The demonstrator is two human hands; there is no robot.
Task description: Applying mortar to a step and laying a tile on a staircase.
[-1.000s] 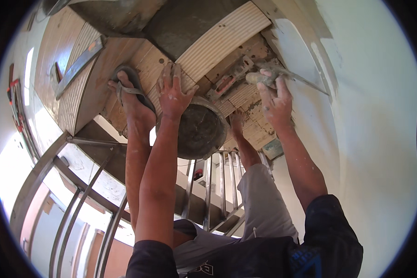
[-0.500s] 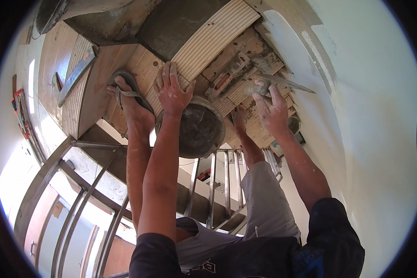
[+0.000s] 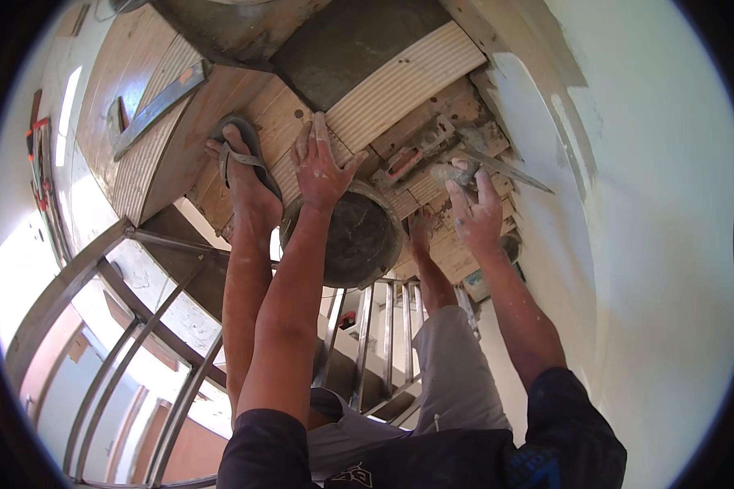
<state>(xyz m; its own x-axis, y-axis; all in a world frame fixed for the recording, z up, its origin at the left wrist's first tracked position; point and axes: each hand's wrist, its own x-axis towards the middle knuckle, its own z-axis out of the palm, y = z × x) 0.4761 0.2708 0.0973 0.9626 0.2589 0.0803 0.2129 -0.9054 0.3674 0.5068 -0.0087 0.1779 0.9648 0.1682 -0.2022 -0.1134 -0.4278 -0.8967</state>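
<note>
My left hand (image 3: 322, 167) lies flat with fingers spread on the wooden planks (image 3: 400, 81), its heel at the rim of a round dark pan of mortar (image 3: 355, 244). My right hand (image 3: 473, 213) is closed around the handle of a trowel (image 3: 504, 167), whose pointed blade carries a lump of grey mortar and points toward the white plastered wall (image 3: 652, 244). My sandalled left foot (image 3: 245, 175) stands on the planks beside the pan. My right foot (image 3: 422, 230) is between the pan and my right hand.
A second tool with a red handle (image 3: 406, 161) lies on the mortar-spattered planks. A long metal straightedge (image 3: 159, 106) rests on the boards at the left. Steel scaffold tubes (image 3: 98, 269) and ladder-like rungs (image 3: 383, 326) show below, with a drop beneath them.
My right hand has brought the trowel down and away from the wall, over the planks. My left hand stays on the boards at the pan's rim.
</note>
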